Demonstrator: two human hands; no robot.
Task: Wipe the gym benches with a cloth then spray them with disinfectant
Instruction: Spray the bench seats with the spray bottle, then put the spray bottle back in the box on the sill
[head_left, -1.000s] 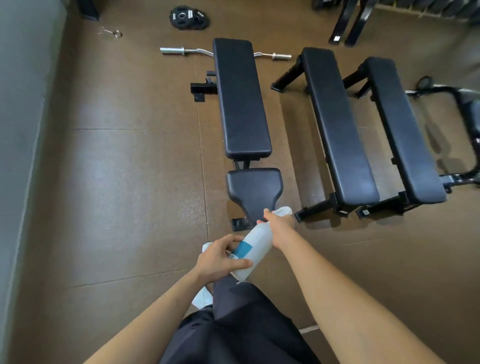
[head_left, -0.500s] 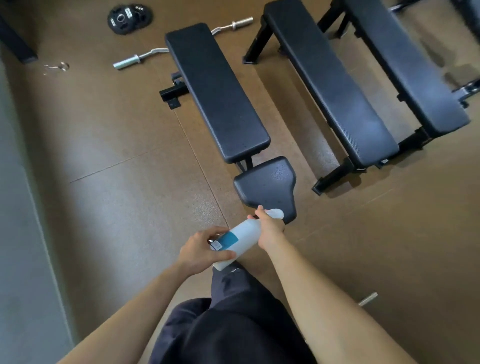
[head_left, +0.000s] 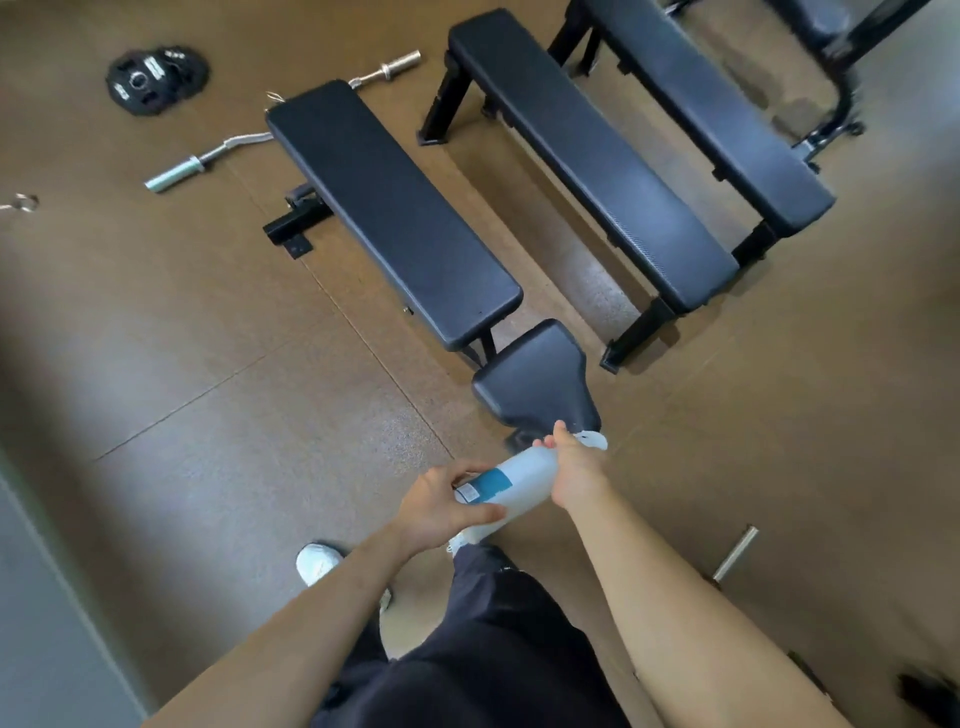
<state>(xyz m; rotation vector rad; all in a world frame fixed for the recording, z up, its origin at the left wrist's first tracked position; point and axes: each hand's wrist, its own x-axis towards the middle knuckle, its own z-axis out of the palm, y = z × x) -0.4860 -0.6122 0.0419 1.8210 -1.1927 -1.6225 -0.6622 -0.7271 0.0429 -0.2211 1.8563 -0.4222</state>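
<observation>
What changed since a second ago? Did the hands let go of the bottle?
No. The left hand still grips the spray bottle at its label end, and the right hand still holds its neck; nothing was taken or dropped. Only the view swung: the benches now look slanted, and a white shoe shows below. The benches, bar and weight plates kept their places.

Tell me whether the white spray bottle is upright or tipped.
Tipped: the white spray bottle lies slanted, nearly on its side, not standing.

Benches (head_left: 395, 208) (head_left: 597, 156) (head_left: 717, 114): you have 3, centre to upper right.
Spray bottle (head_left: 511, 483): 1.
Hands: your 2, left hand (head_left: 441, 506), right hand (head_left: 576, 467).
Curl bar (head_left: 179, 169): 1, upper left.
</observation>
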